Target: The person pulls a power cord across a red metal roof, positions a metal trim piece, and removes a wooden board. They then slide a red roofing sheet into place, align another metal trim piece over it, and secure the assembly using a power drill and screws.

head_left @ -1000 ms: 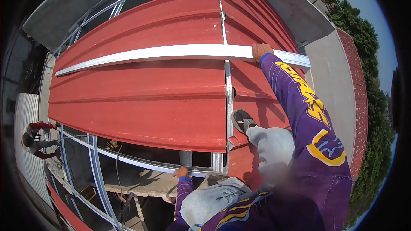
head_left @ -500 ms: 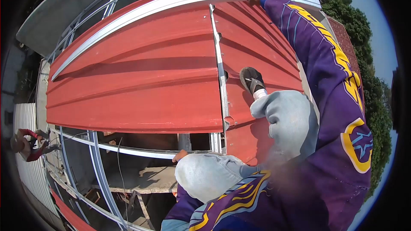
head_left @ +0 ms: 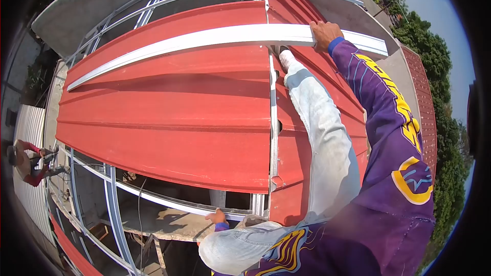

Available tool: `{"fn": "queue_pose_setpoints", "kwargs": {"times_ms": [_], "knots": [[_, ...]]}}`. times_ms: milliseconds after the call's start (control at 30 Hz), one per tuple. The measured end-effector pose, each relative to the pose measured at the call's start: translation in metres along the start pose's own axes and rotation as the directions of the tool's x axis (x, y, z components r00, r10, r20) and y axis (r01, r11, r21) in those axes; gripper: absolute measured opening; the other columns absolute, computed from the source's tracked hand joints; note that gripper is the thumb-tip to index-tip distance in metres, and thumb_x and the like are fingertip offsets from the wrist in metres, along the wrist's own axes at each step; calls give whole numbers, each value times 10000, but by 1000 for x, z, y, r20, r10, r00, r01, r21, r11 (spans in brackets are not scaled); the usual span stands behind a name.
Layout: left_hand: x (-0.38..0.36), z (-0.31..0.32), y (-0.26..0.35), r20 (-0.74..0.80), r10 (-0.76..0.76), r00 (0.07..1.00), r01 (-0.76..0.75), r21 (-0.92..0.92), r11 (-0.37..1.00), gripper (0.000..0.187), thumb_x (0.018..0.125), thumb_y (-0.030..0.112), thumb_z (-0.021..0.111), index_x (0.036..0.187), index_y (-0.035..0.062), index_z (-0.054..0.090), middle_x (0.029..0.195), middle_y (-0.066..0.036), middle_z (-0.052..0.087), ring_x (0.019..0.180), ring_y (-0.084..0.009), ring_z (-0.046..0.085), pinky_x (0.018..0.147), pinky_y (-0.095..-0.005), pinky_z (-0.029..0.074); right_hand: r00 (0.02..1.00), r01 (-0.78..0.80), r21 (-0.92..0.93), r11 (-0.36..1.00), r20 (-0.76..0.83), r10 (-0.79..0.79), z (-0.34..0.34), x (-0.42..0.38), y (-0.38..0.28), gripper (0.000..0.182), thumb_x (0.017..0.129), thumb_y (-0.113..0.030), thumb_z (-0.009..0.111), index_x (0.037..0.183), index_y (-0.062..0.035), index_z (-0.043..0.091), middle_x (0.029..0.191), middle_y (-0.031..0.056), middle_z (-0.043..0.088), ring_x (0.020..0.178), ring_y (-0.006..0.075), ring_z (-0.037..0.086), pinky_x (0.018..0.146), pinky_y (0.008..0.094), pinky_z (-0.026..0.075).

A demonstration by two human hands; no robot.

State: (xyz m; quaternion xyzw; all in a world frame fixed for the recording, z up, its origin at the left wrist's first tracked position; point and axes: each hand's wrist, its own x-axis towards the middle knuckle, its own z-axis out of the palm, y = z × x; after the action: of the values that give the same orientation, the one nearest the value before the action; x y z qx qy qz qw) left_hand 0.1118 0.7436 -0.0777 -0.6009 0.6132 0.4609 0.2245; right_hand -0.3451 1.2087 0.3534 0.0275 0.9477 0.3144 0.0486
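Note:
My right hand [head_left: 326,36] is wrapped around a long, shiny metal channel [head_left: 215,35], near its right end. The channel stretches leftward above a red ribbed roofing sheet [head_left: 179,107], casting a shadow on it. Low in the view, my left hand [head_left: 218,216] is closed at the edge of a metal purlin [head_left: 174,202] beside my bent left knee; its fingertips are small and partly hidden. My right leg [head_left: 322,117] reaches out over the red sheet on the right, the foot mostly hidden behind the channel.
A metal seam strip [head_left: 273,122] divides the red sheets. Metal framing [head_left: 113,209] with openings down to a lower level lies at lower left. Another person [head_left: 28,163] crouches at far left by a corrugated sheet [head_left: 25,122]. A concrete wall [head_left: 76,10] stands at upper left.
My right foot has stepped forward and the leg has straightened. The channel and my right hand sit lower in view as the view shifted. My left hand stays at the purlin.

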Motion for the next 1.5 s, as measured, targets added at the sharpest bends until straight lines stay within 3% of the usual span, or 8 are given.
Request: {"fn": "queue_pose_setpoints", "kwargs": {"times_ms": [167, 300, 367, 433, 600, 700, 867, 1500], "knots": [[-5, -48, 35, 339, -334, 879, 215, 344, 914, 607, 871, 237, 681, 1367, 70, 375, 1265, -199, 537, 902, -382, 659, 798, -567, 555, 996, -19, 57, 998, 85, 15, 66, 9, -2, 552, 637, -182, 815, 1119, -58, 576, 1062, 163, 666, 940, 323, 687, 761, 421, 577], [3, -93, 128, 392, -461, 796, -53, 804, 593, 430, 891, 372, 643, 1153, 33, 615, 1033, -163, 689, 838, -316, 698, 650, -438, 569, 993, -45, 89, 995, 109, 35, 120, 30, -1, 698, 573, -264, 890, 1138, -84, 521, 1113, 166, 627, 966, 349, 672, 794, 435, 564], [3, -91, 188, 464, -145, 874, -367, 824, 431, 375, 878, 345, 658, 1072, 24, 655, 835, -166, 718, 815, -269, 722, 706, -430, 560, 992, -45, 96, 994, 124, 32, 131, 42, -2, 699, 582, -241, 887, 1151, -90, 509, 1126, 167, 621, 971, 358, 671, 798, 436, 563], [16, -73, 230, 516, 647, 561, -818, 467, 336, 277, 816, 221, 695, 940, -22, 646, 757, -210, 668, 738, -361, 676, 682, -430, 524, 986, -97, 87, 991, 143, 84, 139, 55, 0, 703, 596, -220, 877, 1173, -96, 496, 1135, 167, 617, 977, 356, 669, 803, 438, 562], [-43, 72, 378, 290, 947, 139, -961, 271, 58, 400, 859, 192, 676, 1176, -15, 546, 1134, -197, 565, 1088, -349, 512, 925, -457, 428, 982, -141, 60, 988, 137, 132, 134, 110, 12, 601, 671, -163, 829, 1181, -93, 520, 1144, 162, 637, 996, 334, 675, 809, 432, 566], [-63, 180, 416, 331, 918, 219, -963, 226, 148, 758, 843, 390, 697, 1420, 15, 378, 1455, -239, 377, 1369, -418, 303, 1124, -532, 262, 979, -150, 22, 988, 143, 145, 156, 162, 28, 701, 600, -161, 868, 1187, -116, 489, 1156, 161, 628, 1008, 368, 660, 832, 458, 555], [-121, 272, 438, 309, 663, 681, -718, 457, 525, 1145, 727, 648, 702, 1529, 48, 148, 1584, -241, 85, 1475, -404, -13, 1092, -709, 8, 971, -98, 22, 995, 221, 90, 173, 218, 40, 729, 595, -188, 885, 1191, -107, 472, 1150, 166, 629, 1005, 372, 661, 824, 466, 558], [-145, 267, 470, 357, 433, 828, -556, 621, 552, 1214, 672, 591, 772, 1527, 31, 118, 1594, -217, -22, 1469, -415, -76, 1111, -696, 64, 758, 358, 122, 926, 541, -364, 229, 289, 47, 876, 583, -494, 880, 1148, 9, 438, 1034, 185, 637, 1004, 324, 650, 860, 400, 530]]}}
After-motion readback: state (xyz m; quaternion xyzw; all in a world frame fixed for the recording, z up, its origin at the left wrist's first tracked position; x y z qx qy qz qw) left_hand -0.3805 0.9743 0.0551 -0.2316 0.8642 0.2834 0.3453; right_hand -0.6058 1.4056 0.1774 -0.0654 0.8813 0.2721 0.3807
